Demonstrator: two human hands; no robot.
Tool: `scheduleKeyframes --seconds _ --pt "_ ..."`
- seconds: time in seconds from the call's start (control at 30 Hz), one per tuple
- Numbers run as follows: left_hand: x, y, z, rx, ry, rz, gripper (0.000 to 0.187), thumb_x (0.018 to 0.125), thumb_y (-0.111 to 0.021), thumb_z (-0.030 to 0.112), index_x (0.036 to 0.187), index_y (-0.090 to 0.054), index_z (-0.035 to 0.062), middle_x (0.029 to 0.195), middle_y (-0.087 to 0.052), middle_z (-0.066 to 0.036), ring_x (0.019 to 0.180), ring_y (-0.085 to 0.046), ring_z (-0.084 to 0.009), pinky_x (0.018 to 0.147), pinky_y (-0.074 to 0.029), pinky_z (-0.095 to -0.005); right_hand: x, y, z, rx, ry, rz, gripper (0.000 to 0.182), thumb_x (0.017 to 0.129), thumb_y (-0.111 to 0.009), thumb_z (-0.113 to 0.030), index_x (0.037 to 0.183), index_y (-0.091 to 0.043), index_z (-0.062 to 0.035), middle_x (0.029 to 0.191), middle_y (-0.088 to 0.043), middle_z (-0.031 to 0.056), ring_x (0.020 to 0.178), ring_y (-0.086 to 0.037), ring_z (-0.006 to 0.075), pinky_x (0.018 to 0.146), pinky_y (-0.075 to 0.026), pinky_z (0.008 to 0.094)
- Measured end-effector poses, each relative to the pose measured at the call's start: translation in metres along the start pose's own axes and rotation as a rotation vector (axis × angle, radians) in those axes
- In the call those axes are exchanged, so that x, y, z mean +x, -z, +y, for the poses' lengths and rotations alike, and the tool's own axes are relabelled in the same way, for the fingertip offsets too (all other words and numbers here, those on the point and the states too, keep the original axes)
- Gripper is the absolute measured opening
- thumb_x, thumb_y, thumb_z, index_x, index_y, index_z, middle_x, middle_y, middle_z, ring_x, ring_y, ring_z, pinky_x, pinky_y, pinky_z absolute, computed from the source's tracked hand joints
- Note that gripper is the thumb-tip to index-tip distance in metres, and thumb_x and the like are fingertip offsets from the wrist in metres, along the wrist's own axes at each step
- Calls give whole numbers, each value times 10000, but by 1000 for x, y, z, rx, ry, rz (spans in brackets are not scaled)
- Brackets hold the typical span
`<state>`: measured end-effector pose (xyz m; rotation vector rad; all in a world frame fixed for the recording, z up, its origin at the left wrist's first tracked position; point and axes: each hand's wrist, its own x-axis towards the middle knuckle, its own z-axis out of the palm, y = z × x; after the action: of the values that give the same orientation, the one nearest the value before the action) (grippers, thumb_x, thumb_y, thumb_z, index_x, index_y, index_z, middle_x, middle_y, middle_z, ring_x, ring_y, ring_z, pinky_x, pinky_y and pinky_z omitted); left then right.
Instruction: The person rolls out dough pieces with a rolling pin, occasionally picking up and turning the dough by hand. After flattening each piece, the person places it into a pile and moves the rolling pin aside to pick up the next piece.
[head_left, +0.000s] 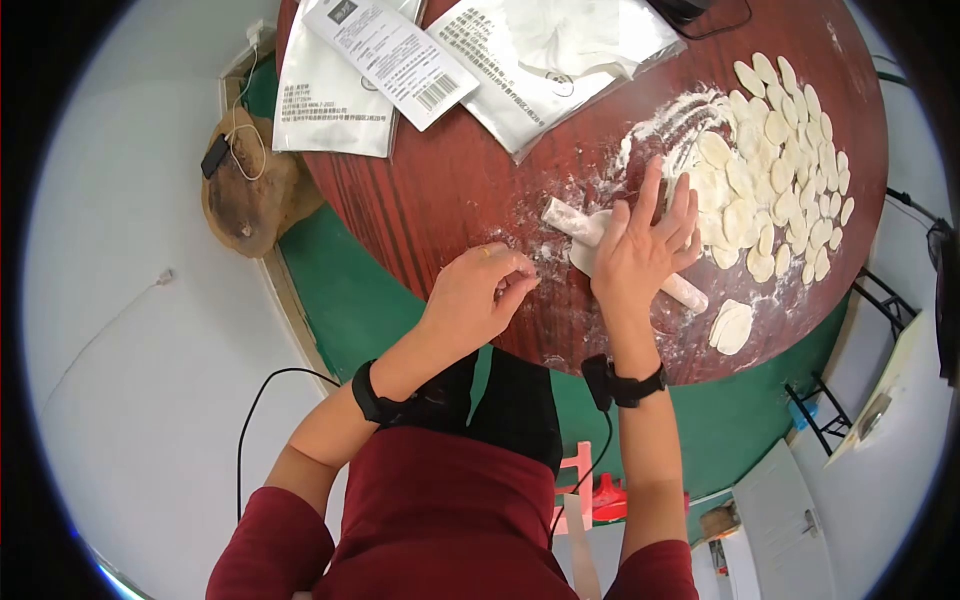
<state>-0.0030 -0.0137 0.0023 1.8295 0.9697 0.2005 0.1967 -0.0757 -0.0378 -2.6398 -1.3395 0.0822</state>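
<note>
The round table (400,205) is glossy reddish wood, the rolling pin (685,293) smooth, pale and flour-dusted.

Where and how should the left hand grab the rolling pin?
I'd wrap the left hand round the far-left end of the rolling pin, coming from the left. It's a plain slanted cylinder; that end sticks out past the dough round, while the right hand covers the middle.

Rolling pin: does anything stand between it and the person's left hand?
Between the left hand and the left end of the rolling pin, only floured tabletop shows. Toward its middle, a flat dough round pokes out on that side.
</note>
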Motion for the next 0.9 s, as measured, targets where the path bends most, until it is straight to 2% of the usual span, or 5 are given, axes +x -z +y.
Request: scheduleKeyframes --seconds 0.1,0.27,0.5,0.73,0.9 --pt "1 7 -2 -37 -7 17 85 932 -760 97 989 -720 48 874 -687 -93 726 -675 -245 685 -542 -355 8 -5 -2 -31 -89 72 663 1063 -506 -338 1686 -311 -219 1715 -199 228 1594 -136 429 1189 -128 714" --pt "5 22 -9 -96 -32 64 72 935 -752 98 971 -719 46 863 -683 -103 728 -675 -243 687 -532 -354 55 -7 10 -48 -13 109 655 1100 -423 -401 1703 -243 -219 1733 -86 279 1604 -12 483 1166 -79 779" --pt "7 35 -15 -109 -21 75 73 937 -746 98 968 -718 38 851 -681 -101 724 -671 -238 678 -526 -349 66 -12 13 -19 0 176 631 1116 -368 -395 1707 -233 -222 1717 -119 284 1606 -14 477 1166 -70 782" --pt "12 38 -13 -125 -21 103 70 940 -738 91 975 -718 34 854 -682 -99 710 -660 -229 667 -521 -350 7 -7 -6 -43 -35 101 639 1111 -325 -409 1703 -254 -178 1726 -157 213 1611 -97 433 1206 -119 710" --pt "23 40 1 -96 -46 155 60 947 -726 85 974 -717 33 854 -686 -100 703 -656 -227 662 -520 -345 -27 -12 -8 -11 -32 110 643 1107 -344 -421 1684 -304 -141 1730 -170 230 1601 -137 445 1216 -91 686"
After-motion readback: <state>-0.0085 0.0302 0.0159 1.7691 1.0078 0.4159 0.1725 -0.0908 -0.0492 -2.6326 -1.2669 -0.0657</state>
